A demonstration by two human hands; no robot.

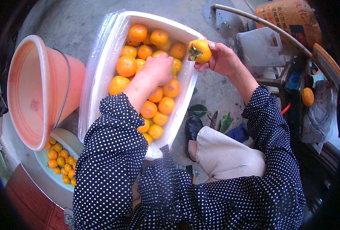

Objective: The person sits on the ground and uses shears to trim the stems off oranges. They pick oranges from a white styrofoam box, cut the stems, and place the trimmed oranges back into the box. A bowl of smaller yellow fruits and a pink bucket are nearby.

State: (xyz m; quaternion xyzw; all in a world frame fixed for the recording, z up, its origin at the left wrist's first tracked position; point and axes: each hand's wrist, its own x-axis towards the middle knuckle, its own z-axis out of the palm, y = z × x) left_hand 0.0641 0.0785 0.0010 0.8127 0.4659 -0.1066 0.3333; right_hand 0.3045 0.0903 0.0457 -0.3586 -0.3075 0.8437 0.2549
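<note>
My right hand [220, 59] holds an orange persimmon [203, 49] just past the right rim of a white foam box [164, 19]. The fruit's dry green-brown calyx faces left. Inside the box, my left hand [158, 67] reaches down among many orange persimmons [126, 66]. Its fingers are curled and mostly hidden under the hand, so whether they grip a fruit does not show. A yellowish persimmon [173, 69] touches or lies close against that hand's right side. Clear plastic film [96, 66] covers the box's left rim and hangs outside.
Left of the box, a pink bucket [55, 97] leans over a pale green basin [68, 139] of small orange fruits [61, 161]. At right are a translucent plastic jug [259, 47], a brown printed sack [287, 17], a long bent pole [262, 21] and a lone persimmon [307, 97]. Leaves [197, 110] litter the floor.
</note>
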